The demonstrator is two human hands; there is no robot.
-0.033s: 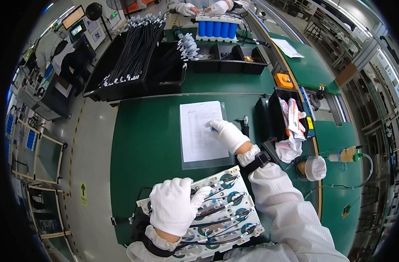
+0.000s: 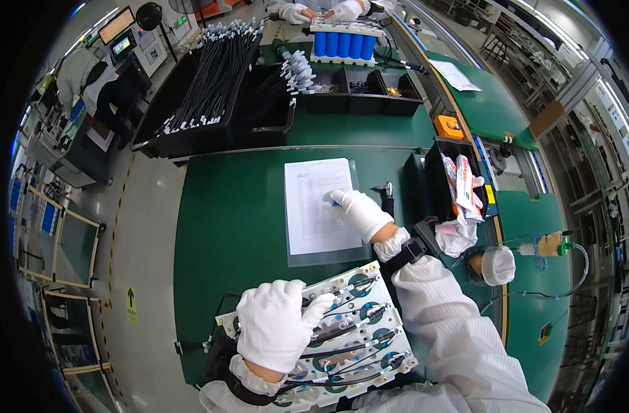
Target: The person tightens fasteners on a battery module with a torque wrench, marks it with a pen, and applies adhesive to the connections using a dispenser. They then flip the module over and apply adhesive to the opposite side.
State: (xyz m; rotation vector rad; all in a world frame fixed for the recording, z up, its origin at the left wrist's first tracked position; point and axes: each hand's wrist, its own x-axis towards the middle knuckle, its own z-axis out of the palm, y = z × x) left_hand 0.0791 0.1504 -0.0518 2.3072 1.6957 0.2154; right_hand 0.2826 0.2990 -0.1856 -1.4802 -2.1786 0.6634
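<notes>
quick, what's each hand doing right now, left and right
Left hand: open, palm down on the white wired panel.
Right hand: on the paper sheet, pinching something small and blue.

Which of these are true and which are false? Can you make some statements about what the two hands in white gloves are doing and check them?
1. The left hand rests on the white flat panel with round teal parts and black cables. True.
2. The right hand touches the white printed paper sheet. True.
3. The right hand holds a blue cylinder. False: the row of blue cylinders stands far off at the back of the green table.
4. The long black tray is full of oranges. False: it holds thin black cables with white ends.
</notes>
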